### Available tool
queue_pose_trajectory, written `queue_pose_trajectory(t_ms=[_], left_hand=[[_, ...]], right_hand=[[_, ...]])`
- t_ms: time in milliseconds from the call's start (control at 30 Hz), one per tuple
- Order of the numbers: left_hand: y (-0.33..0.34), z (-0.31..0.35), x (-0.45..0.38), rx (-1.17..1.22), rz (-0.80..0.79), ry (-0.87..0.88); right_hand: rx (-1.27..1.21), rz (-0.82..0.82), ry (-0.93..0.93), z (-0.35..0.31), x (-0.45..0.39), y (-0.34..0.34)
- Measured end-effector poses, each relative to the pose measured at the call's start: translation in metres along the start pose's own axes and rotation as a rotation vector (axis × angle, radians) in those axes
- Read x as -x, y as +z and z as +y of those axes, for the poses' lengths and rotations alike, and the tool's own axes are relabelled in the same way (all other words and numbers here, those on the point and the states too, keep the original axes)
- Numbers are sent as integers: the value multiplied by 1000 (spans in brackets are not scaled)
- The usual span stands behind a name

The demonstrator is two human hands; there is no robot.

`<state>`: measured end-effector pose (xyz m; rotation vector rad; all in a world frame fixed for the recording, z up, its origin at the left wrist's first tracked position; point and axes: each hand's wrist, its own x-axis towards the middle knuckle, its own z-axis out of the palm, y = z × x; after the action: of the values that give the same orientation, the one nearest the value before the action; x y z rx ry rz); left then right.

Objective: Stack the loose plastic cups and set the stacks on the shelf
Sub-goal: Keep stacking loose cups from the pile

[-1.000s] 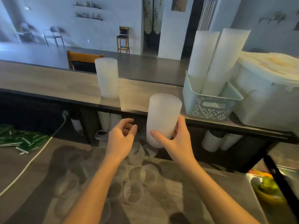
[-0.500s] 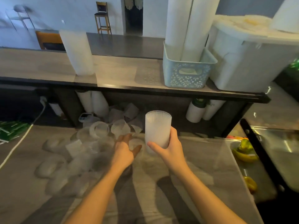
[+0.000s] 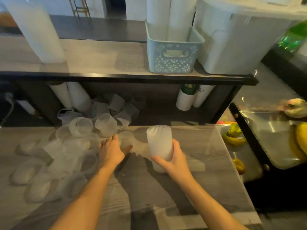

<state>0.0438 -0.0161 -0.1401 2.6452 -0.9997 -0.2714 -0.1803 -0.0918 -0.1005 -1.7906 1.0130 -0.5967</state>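
Observation:
My right hand (image 3: 172,159) grips a short stack of ribbed, frosted plastic cups (image 3: 159,143), held upright just above the counter (image 3: 191,180). My left hand (image 3: 112,151) reaches forward with fingers spread around a single clear cup (image 3: 127,140) at the edge of the pile; whether it holds it I cannot tell. Several loose cups (image 3: 79,130) lie scattered over the counter's left half and under the shelf. On the shelf (image 3: 99,58) above stands a tall stack of cups (image 3: 38,34) at the left.
A pale blue basket (image 3: 172,57) holding tall cup stacks sits mid-shelf, a large white bin (image 3: 240,40) to its right. White cup sleeves (image 3: 73,95) stand under the shelf. Bananas and other fruit (image 3: 235,136) lie in a metal tray at the right.
The view has tilted down from the shelf to the counter. My right hand lowered its cup stack toward the counter. My left hand reached down and forward into the loose cups.

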Motion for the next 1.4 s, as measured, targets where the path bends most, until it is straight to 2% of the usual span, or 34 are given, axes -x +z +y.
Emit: queue_pose_trajectory(t_ms=[100, 200, 300, 400, 567, 867, 1000, 1067, 1133, 1200, 1300, 1400], left_hand=[[-13, 10, 5, 271, 22, -71], [-34, 24, 15, 668, 49, -127], [-54, 35, 23, 970, 36, -99], [-68, 49, 32, 1108, 2, -30], [-78, 77, 46, 1152, -51, 84], [-64, 93, 59, 938, -103, 188], [-55, 91, 69, 999, -347, 144], [-51, 88, 72, 995, -402, 109], [-49, 83, 72, 977, -358, 88], [-44, 71, 70, 915, -222, 89], [-36, 34, 66, 533, -2, 90], [-30, -7, 61, 154, 19, 87]], right_hand=[[58, -16, -6, 4, -7, -8], [126, -20, -36, 3, -14, -19], [200, -53, -83, 0, -15, -26], [252, -85, -120, -2, -13, -29], [246, -153, -133, -9, -12, -32], [219, -84, -168, -11, -9, -33], [167, -72, -144, -5, -5, -31], [171, -89, -126, -1, -4, -29], [180, -94, -109, 3, -4, -27], [175, -89, -91, 7, -5, -24], [167, -100, -66, 10, -8, -20], [187, -132, -62, 13, -9, -14]])
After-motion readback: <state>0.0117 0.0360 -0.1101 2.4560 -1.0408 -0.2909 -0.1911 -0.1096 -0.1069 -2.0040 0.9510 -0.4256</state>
